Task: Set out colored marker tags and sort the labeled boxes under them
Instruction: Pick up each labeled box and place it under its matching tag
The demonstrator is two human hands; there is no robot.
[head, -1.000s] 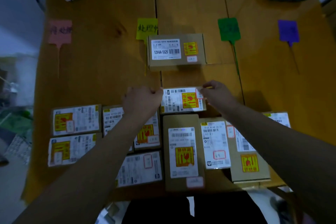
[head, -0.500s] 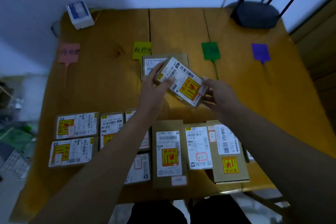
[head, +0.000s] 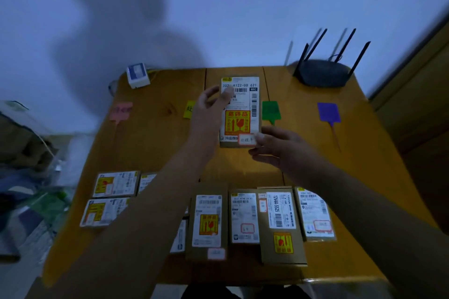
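Observation:
I hold a labeled cardboard box upright above the middle of the table, its yellow fragile sticker and small red-framed tag facing me. My left hand grips its left edge near the top. My right hand holds its lower right corner. Four marker tags lie across the far half of the table: pink, yellow partly hidden by my left hand, green and purple. The box hides whatever lies behind it. Several more labeled boxes lie in rows along the near edge.
A black router with antennas stands at the far right corner of the wooden table. A small white and blue box sits at the far left corner. Clutter lies on the floor to the left.
Both hands lifted the box from the near rows, carried it up and away, and turned it upright with the label facing me. The view has tilted upward, showing more wall.

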